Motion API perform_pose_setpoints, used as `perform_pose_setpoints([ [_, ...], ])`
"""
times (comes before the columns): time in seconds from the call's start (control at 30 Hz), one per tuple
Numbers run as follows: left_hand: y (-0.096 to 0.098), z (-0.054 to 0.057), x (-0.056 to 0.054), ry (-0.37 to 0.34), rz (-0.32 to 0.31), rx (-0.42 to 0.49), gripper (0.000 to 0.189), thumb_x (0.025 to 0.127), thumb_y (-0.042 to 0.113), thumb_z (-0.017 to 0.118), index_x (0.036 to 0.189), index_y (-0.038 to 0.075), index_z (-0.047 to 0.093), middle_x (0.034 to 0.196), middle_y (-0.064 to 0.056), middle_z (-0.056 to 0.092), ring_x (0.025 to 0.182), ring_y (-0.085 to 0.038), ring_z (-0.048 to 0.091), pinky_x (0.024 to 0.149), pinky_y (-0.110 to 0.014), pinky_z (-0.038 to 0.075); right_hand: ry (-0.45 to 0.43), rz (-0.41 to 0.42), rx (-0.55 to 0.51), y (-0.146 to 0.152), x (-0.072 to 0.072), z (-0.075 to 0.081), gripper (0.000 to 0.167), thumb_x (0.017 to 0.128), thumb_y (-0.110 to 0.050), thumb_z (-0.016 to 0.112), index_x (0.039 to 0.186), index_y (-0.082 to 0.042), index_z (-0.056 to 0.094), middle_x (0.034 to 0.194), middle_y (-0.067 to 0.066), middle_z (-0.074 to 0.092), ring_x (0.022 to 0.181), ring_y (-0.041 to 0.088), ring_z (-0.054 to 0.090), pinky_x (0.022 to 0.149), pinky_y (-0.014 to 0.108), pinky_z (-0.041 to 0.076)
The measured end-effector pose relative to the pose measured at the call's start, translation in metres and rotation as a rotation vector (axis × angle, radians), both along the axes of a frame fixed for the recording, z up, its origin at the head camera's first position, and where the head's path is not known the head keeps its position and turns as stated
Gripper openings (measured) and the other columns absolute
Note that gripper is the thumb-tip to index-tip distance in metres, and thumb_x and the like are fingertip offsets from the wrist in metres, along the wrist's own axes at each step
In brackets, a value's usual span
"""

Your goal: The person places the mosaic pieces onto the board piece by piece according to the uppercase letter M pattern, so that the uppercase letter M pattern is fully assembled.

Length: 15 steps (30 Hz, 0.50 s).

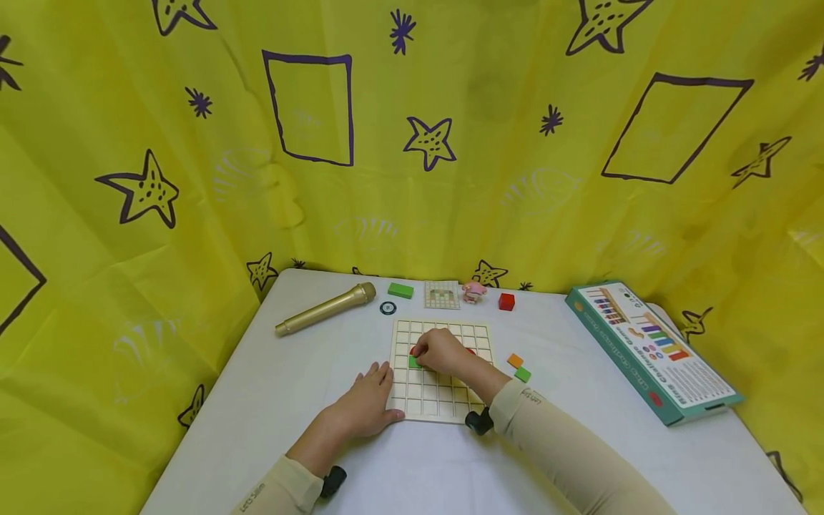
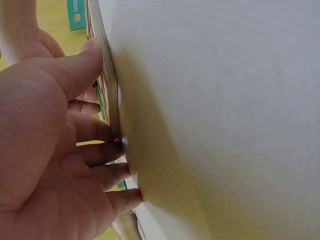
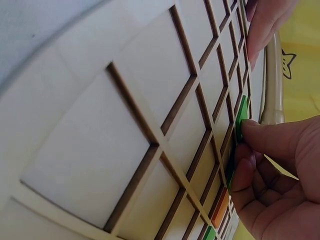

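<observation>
A: The right sleeve (image 1: 573, 450) slanted beside the grid board (image 1: 430, 392); the right hand (image 1: 445, 352) pinched a green tile (image 1: 413, 363) left of its centre.

B: The left hand (image 1: 365, 408), unclenched, merely touched its edge: a nudge could have skewed it.

We are holding both forearms (image 1: 566, 443) angled inward, resting our left hand (image 1: 362, 408) back-up, fingers (image 2: 114, 175) extended, and curling our right hand (image 1: 440, 352) into a pinch.
</observation>
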<state>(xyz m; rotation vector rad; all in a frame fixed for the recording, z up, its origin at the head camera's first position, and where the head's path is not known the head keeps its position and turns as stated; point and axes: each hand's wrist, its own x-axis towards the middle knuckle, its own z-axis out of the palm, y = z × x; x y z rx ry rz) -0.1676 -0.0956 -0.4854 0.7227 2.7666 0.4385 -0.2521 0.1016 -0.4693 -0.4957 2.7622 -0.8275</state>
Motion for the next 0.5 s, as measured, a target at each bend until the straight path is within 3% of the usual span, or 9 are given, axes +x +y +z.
perform_pose_setpoints([
  [0.5, 0.0002, 0.0008, -0.0012, -0.004, -0.002, -0.001, 0.085, 0.095, 0.043, 0.067, 0.150, -0.012, 0.034, 0.158, -0.027, 0.029, 0.148, -0.043, 0.025, 0.115, -0.058, 0.029, -0.017, 0.003, -0.055, 0.0038, 0.0022, -0.0024, 0.002, 0.088, -0.007, 0.077, 0.088, -0.007, 0.075, 0.083, -0.005, 0.069, 0.081, 0.013, 0.057, 0.079, 0.033, 0.052],
])
